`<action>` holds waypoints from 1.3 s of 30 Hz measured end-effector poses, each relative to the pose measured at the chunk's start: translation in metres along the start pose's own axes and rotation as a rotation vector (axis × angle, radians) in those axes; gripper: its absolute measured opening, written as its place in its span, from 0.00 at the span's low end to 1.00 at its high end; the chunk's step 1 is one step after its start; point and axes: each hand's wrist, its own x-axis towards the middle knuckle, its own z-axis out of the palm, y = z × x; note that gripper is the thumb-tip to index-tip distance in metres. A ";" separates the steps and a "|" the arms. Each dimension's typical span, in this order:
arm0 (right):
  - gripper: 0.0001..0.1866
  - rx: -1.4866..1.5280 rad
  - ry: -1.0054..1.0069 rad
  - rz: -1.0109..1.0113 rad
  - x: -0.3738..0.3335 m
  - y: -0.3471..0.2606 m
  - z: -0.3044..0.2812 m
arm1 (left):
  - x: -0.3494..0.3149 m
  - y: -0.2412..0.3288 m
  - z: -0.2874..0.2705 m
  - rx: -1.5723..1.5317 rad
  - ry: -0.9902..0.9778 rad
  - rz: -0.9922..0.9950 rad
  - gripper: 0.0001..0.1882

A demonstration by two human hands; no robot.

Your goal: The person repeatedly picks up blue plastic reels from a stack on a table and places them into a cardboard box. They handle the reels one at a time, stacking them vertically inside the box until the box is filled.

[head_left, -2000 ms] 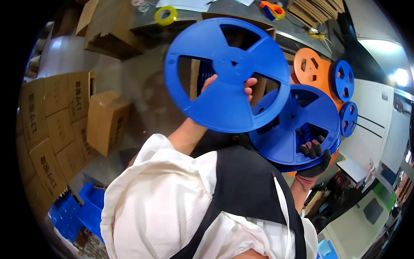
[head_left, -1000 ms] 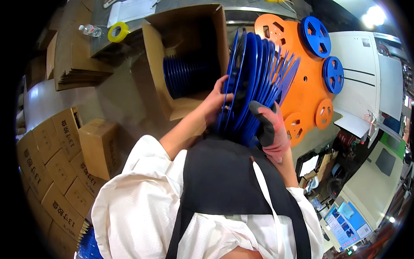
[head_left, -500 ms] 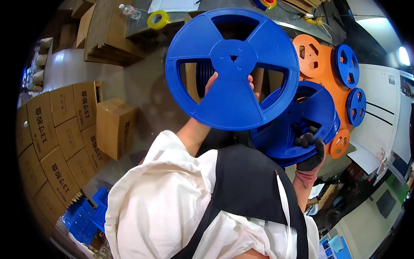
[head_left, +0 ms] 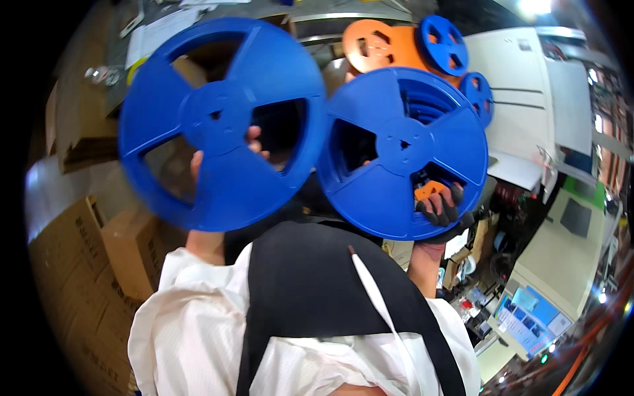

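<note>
A large blue plastic reel (head_left: 234,181) is up in front of me on the left. My left hand (head_left: 254,140) is bare and grips it from behind, fingers showing through two of its cutouts. Beside it on the right is a second blue reel (head_left: 370,198) of the same kind. My right hand (head_left: 441,210), in a dark glove, is closed around its lower right rim, fingers through a cutout. A small orange piece (head_left: 429,191) shows in that cutout by the fingers; I cannot make out what it is. The reels' rims nearly meet or overlap in view.
An orange stand (head_left: 408,47) with orange and blue discs lies beyond the right reel. A white cabinet (head_left: 505,72) stands at the right. Brown cartons (head_left: 135,251) are stacked at the lower left. A grey workbench (head_left: 350,9) with papers runs along the far side.
My view has turned to the right. The left reel has moved left in the picture. My right hand, earlier beside the stack of blue reels, now has one raised in its grip.
</note>
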 end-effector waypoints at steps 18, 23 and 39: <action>0.27 -0.714 0.175 0.313 0.029 0.087 0.062 | 0.043 -0.071 0.019 0.881 0.288 -0.421 0.54; 0.34 -0.973 0.189 0.616 0.046 0.112 0.073 | 0.040 -0.088 0.008 0.728 0.331 -0.419 0.44; 0.23 -0.658 0.524 0.517 0.040 0.072 0.041 | 0.016 0.005 -0.069 0.041 0.047 -0.156 0.39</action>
